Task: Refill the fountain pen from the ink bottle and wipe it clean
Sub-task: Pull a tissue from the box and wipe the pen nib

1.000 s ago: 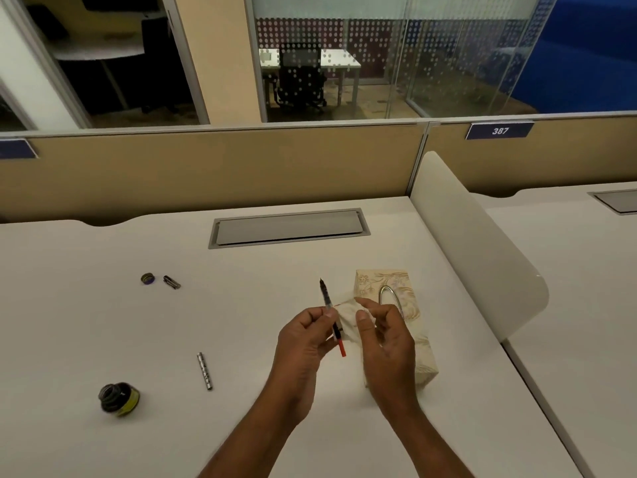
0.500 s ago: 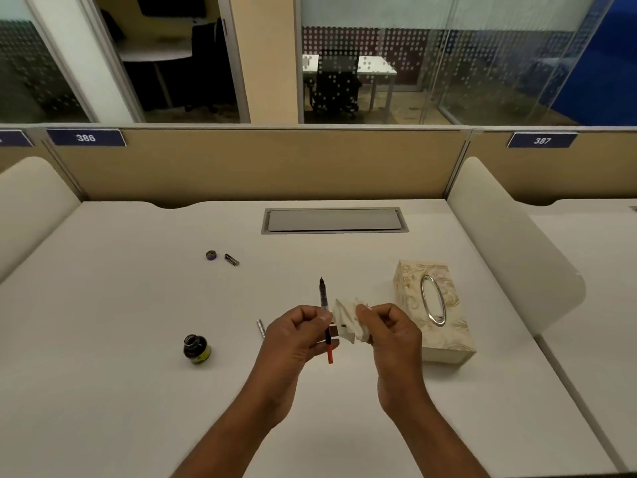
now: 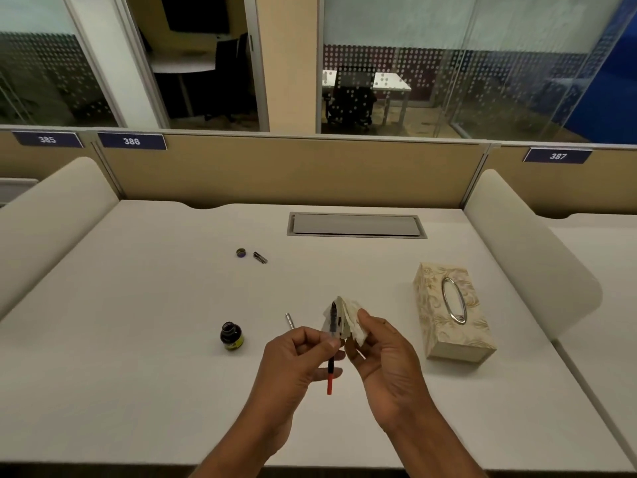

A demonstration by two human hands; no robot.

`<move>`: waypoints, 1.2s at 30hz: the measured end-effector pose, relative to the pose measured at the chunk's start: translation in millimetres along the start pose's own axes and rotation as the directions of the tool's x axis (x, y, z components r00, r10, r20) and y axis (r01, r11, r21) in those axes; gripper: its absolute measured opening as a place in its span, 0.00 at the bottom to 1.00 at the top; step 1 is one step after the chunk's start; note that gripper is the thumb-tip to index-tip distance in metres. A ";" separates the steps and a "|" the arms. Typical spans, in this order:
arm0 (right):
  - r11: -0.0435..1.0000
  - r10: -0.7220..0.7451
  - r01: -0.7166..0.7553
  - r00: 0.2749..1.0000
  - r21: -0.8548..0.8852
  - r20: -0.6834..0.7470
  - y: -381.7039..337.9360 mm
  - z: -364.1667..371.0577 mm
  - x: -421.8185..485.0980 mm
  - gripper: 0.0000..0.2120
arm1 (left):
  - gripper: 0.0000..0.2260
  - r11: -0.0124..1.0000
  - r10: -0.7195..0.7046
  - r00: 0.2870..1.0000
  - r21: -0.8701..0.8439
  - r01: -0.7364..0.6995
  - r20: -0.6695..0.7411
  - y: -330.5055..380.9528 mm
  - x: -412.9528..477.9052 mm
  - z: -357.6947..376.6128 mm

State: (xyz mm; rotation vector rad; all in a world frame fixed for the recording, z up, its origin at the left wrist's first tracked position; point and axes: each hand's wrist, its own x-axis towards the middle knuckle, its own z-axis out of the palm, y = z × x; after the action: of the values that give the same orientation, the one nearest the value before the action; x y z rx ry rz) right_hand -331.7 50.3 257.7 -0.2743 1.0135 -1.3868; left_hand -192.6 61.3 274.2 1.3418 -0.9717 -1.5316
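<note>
Two grips: left hand (image 3: 296, 367) pinches pen (image 3: 330, 376), right hand (image 3: 382, 355) tissue (image 3: 352, 315), between ink bottle (image 3: 231, 337) and tissue box (image 3: 432, 305)

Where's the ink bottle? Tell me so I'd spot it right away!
Start at the white desk, with the patterned tissue box on its right side. Just left of the left hand holding the fountain pen stands the ink bottle. It is short, round and dark with a yellow label, unlike the thin silver tube lying beside it.
</note>
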 end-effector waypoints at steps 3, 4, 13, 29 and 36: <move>0.998 0.046 -0.047 0.999 0.032 0.012 2.4 2.5 -4.1 0.15 | 0.06 1.000 0.002 1.000 0.009 -0.002 -0.011 2.0 -6.2 -6.3; 0.997 0.069 -0.070 0.997 0.044 0.026 2.9 3.4 -5.5 0.17 | 0.06 1.000 0.002 1.000 0.010 -0.002 -0.013 2.6 -7.8 -8.3; 0.964 0.233 -0.253 0.950 0.075 0.208 0.4 6.1 -10.8 0.21 | 0.07 0.999 -0.043 0.999 0.008 0.043 -0.003 8.3 -18.8 -21.4; 0.957 0.238 -0.271 0.937 0.104 0.257 -4.8 0.6 -10.0 0.23 | 0.06 0.991 -0.021 0.999 0.129 0.026 -0.044 11.8 -32.2 -17.6; 0.974 0.194 -0.219 0.942 0.062 0.272 -7.6 -2.6 -14.0 0.11 | 0.04 0.984 0.006 0.998 0.176 0.006 -0.069 11.7 -36.2 -15.3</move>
State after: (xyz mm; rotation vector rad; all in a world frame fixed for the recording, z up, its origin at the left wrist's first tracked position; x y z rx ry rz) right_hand -336.8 62.1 267.5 -0.2691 0.7330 -1.1661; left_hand -174.1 91.3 295.2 1.5076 -1.0834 -1.4155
